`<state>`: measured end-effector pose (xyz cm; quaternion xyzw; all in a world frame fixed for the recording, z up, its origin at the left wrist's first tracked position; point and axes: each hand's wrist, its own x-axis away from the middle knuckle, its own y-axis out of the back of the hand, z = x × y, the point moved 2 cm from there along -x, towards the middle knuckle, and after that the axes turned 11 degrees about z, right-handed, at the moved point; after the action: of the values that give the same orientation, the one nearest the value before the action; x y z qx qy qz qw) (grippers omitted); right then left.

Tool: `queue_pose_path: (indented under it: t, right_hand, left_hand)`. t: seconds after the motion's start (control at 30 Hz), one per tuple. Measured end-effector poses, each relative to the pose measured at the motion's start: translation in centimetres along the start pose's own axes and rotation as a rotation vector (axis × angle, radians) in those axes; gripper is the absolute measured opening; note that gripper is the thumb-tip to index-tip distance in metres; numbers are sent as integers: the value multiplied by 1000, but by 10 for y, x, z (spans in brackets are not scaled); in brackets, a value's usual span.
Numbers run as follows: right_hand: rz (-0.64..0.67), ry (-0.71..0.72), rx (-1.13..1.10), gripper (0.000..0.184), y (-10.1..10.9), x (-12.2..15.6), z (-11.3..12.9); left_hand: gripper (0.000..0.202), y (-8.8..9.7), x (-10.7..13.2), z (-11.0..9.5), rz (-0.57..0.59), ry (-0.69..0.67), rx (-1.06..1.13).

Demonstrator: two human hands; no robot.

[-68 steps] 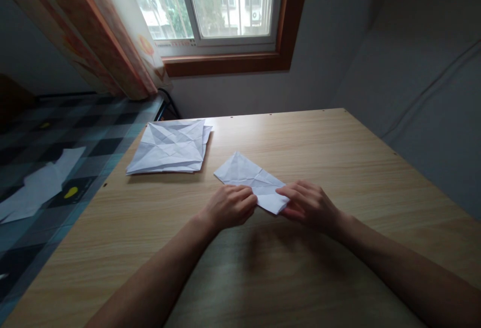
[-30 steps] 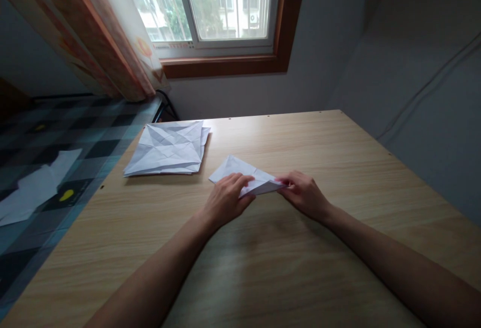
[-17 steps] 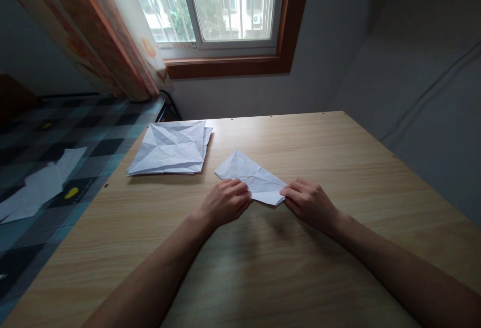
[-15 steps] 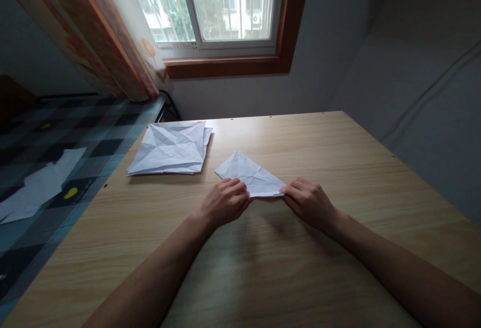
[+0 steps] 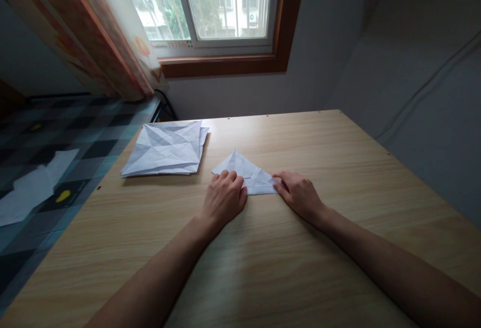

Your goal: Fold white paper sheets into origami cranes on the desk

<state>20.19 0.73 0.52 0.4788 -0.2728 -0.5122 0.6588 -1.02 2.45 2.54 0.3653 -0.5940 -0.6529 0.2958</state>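
Note:
A folded sheet of white paper (image 5: 260, 181), roughly triangular and creased, lies on the wooden table in front of me. Curled over its left near part is my left hand (image 5: 224, 196), closed with the thumb by the near edge, hiding some of the paper. At the paper's right tip, my right hand (image 5: 300, 195) pinches with thumb and forefinger. To the left, apart from both hands, rests a stack of creased white paper pieces (image 5: 165, 148).
The light wooden table (image 5: 248, 273) extends around the paper. On the left a checked cloth (image 5: 101, 142) carries loose white paper (image 5: 32, 190). Behind stand a window (image 5: 221, 7) and an orange curtain (image 5: 105, 37). A cable (image 5: 424, 90) runs along the right wall.
The near edge of the paper, slightly raised before, now lies flatter on the table. My left hand has turned over the paper, and my right hand has shifted a little left and up.

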Motion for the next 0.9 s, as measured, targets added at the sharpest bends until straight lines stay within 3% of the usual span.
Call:
queue_pose_path:
  t: [0.03,0.13,0.23,0.37,0.5,0.67,0.8,0.9]
  right_hand:
    - [7,9,19,18,0,0,0]
    - [32,20,77,18,-1,0,2]
    - [39,24,119,20,0,1,2]
    - [17,110,90,24,3,6,-5]
    - [34,190,-4,24,11,11,-20]
    - [81,261,-31,28,22,12,-32]
    - [-49,276,99,29,25,15,-22]
    - [-127,385,153,39,18,18,2]
  left_hand:
    - [15,0,0,0,-8,-4,5]
    - [44,-1,-1,1,-5,-128,61]
    - [54,-5,-2,1,114,-280,116]
    - [47,-7,-1,3,191,-299,126]
    - [49,-4,0,4,170,-303,79]
    - [27,5,-2,6,107,-341,-2]
    - [21,12,0,3,83,-400,-68]
    - [20,9,1,-2,86,-436,-59]
